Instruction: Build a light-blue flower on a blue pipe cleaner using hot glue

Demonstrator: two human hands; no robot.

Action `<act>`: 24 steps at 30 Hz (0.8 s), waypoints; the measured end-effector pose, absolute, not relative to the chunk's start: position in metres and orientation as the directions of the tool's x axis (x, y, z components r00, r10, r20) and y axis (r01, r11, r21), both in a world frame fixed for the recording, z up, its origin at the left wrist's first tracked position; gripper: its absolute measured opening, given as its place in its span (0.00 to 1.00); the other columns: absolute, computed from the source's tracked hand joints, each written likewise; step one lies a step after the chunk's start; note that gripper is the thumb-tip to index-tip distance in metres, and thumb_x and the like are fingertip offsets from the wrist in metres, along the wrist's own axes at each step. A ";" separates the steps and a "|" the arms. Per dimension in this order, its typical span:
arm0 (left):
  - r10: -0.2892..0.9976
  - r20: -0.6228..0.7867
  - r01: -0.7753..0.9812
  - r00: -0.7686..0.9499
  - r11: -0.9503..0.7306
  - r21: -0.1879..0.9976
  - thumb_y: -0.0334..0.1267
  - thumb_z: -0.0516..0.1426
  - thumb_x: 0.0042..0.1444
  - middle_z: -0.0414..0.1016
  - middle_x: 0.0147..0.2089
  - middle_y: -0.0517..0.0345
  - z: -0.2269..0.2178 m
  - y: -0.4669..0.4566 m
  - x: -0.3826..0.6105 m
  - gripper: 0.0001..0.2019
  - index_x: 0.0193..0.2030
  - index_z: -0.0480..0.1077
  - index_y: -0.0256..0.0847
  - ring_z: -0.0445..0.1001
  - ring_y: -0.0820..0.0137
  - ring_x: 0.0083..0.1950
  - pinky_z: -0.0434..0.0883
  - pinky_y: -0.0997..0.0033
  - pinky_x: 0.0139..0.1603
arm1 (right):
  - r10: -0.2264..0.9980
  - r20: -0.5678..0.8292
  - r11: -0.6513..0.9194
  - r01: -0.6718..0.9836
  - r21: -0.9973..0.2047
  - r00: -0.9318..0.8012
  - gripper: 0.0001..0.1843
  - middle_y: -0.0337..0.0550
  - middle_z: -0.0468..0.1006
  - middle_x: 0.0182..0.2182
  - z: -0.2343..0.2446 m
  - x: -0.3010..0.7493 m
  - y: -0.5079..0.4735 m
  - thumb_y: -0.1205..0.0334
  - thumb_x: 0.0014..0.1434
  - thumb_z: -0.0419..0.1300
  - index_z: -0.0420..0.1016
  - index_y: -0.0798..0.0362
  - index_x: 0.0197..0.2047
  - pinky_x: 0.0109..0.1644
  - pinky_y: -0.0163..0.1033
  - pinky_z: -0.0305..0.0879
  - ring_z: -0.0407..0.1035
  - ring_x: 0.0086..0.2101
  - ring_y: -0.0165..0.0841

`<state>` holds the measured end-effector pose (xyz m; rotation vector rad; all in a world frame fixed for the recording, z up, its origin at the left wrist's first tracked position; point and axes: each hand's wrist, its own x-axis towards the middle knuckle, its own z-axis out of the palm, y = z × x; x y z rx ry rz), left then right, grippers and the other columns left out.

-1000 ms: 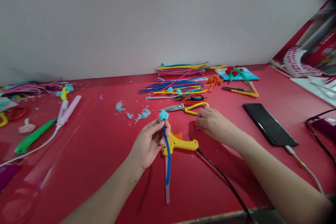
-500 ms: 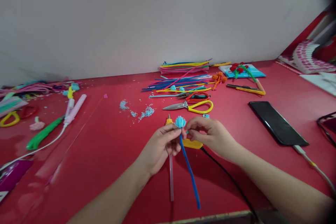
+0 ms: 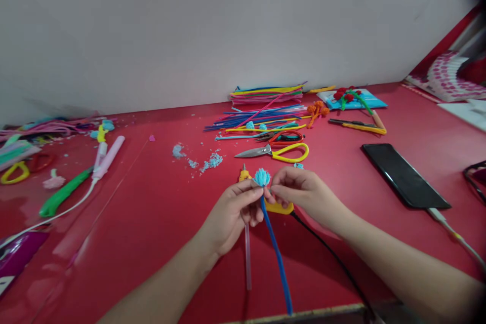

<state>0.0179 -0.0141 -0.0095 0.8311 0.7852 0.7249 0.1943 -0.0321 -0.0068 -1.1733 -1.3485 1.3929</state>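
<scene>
My left hand (image 3: pixel 239 207) pinches a blue pipe cleaner (image 3: pixel 276 253) just under the fluffy light-blue flower head (image 3: pixel 261 177) at its top. The stem hangs down toward the table's front edge. Close by on the right, my right hand (image 3: pixel 299 190) has its thumb and fingers pressed together beside the flower's base; what they hold, if anything, is too small to name. Below and behind both hands lies a yellow glue gun (image 3: pixel 280 207), partly covered, with a clear glue stick (image 3: pixel 248 258) projecting toward me.
Yellow-handled scissors (image 3: pixel 281 152) and red-handled pliers (image 3: pixel 286 136) lie beyond my hands, before bundled pipe cleaners (image 3: pixel 266 96). Light-blue fluff clippings (image 3: pixel 211 161) are scattered left of them. A phone (image 3: pixel 404 174) lies right; a pink hair straightener (image 3: pixel 110 157) and green-handled tool (image 3: pixel 66 192) lie left.
My right hand has shifted slightly, its fingers still pinched near the flower's base. The blue stem's lower end has swung a little toward me. My left hand keeps its grip.
</scene>
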 end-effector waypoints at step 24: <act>0.730 -0.367 -0.147 0.576 0.535 0.832 0.32 0.57 0.54 0.75 0.25 0.56 -0.012 -0.013 0.016 0.08 0.27 0.75 0.32 0.62 0.85 0.14 0.56 0.86 0.14 | 0.948 0.256 0.317 0.480 -0.818 -0.191 0.05 0.32 0.64 0.21 0.000 0.203 -0.037 0.63 0.60 0.57 0.72 0.53 0.32 0.26 0.31 0.54 0.57 0.22 0.25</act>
